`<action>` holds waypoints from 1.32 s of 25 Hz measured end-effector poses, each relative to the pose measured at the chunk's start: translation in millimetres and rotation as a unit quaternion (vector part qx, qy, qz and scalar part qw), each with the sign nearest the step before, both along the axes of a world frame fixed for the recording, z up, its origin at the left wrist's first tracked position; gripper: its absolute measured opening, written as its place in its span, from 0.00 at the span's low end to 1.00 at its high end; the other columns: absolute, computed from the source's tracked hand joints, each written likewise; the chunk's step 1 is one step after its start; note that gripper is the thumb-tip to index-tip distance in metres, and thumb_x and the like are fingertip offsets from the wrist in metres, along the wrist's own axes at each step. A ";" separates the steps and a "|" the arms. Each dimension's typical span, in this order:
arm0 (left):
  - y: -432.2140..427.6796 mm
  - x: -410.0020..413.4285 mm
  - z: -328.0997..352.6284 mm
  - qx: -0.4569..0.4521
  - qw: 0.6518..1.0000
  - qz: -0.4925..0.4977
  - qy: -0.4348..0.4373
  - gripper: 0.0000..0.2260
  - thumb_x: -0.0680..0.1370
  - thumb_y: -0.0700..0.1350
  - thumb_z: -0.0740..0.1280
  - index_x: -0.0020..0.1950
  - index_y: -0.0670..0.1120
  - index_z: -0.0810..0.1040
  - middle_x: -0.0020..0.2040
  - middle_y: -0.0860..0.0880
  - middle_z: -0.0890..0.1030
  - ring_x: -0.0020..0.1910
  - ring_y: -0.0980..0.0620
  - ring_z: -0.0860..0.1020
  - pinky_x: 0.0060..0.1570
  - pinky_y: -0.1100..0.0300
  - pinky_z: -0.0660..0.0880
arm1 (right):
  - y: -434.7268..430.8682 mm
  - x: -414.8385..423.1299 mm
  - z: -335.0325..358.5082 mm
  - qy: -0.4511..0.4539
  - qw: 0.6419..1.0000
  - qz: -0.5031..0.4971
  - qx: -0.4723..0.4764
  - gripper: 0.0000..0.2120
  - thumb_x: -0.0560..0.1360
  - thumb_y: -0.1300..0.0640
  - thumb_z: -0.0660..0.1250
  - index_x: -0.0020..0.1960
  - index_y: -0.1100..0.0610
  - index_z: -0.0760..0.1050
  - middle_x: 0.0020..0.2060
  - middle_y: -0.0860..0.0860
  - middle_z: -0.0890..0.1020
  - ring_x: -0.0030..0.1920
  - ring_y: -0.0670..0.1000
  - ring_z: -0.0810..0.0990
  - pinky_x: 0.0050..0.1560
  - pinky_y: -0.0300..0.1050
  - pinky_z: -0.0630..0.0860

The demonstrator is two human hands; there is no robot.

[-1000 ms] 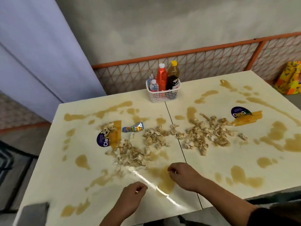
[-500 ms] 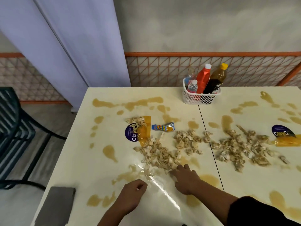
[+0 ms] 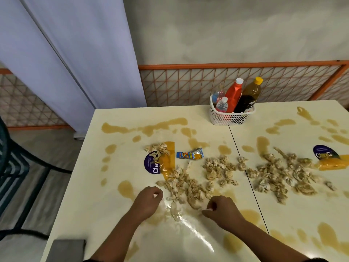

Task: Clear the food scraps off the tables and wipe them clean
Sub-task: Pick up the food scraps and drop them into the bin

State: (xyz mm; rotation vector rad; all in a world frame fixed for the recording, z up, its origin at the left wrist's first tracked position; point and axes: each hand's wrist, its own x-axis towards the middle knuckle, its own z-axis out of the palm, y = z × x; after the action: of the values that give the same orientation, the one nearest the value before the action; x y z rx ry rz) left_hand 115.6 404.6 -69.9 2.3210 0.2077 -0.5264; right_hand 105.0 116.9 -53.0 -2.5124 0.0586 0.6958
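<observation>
Your left hand (image 3: 149, 201) and right hand (image 3: 222, 208) now sit apart at the near edge of the food scraps (image 3: 190, 190), both with fingers curled. Half a second ago your right lay flat on the pile. It has since drawn back toward you with a pale bit at its fingertips, which looks like a pinched scrap. Your left has moved up to the pile's left side, and I cannot tell whether it holds anything. So gathering seems to have begun, though almost all the scraps lie beyond your hands, trailing right across the seam onto the second desk (image 3: 302, 214). Brown spills (image 3: 125, 188) ring your hands on this desk (image 3: 90, 195), unwiped. Further off lie a snack wrapper (image 3: 189, 154), then the basket (image 3: 226, 118) of bottles.
</observation>
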 end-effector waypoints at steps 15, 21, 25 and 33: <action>42.1 182.8 -27.6 0.253 0.959 -0.122 0.031 0.17 0.83 0.52 0.57 0.68 0.50 0.77 0.72 0.43 0.70 0.73 0.41 0.65 0.70 0.47 0.66 | -34.4 10.2 57.6 0.163 0.701 -0.444 0.533 0.06 0.72 0.64 0.72 0.42 0.64 0.75 0.37 0.57 0.75 0.39 0.55 0.77 0.54 0.52 0.80; 54.2 168.7 -34.9 0.215 0.974 -0.029 -0.057 0.18 0.81 0.54 0.61 0.66 0.48 0.78 0.67 0.45 0.76 0.66 0.43 0.74 0.62 0.47 0.72 | -37.0 9.4 57.2 0.194 0.637 -0.482 0.569 0.08 0.77 0.72 0.59 0.51 0.64 0.73 0.41 0.62 0.81 0.35 0.57 0.80 0.37 0.50 0.83; 54.2 140.4 -30.6 0.157 0.981 0.013 -0.112 0.16 0.80 0.51 0.64 0.66 0.48 0.78 0.65 0.46 0.78 0.63 0.44 0.75 0.60 0.49 0.73 | -38.4 12.5 54.6 0.243 0.598 -0.491 0.585 0.15 0.75 0.70 0.61 0.60 0.65 0.74 0.37 0.58 0.74 0.31 0.52 0.70 0.32 0.45 0.77; 6.7 34.2 10.6 -0.369 0.837 0.400 -0.053 0.08 0.74 0.42 0.75 0.39 0.41 0.78 0.38 0.45 0.82 0.40 0.49 0.80 0.46 0.55 0.78 | -24.4 6.7 43.8 0.218 0.585 -0.514 0.588 0.15 0.80 0.74 0.59 0.66 0.72 0.71 0.56 0.60 0.78 0.49 0.52 0.81 0.45 0.43 0.84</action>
State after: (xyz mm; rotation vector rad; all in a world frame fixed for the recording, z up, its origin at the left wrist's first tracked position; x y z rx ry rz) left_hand 149.8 411.3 -59.2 1.3213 0.7363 -0.0138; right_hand 111.7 92.4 -9.2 -0.6819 0.8419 0.4893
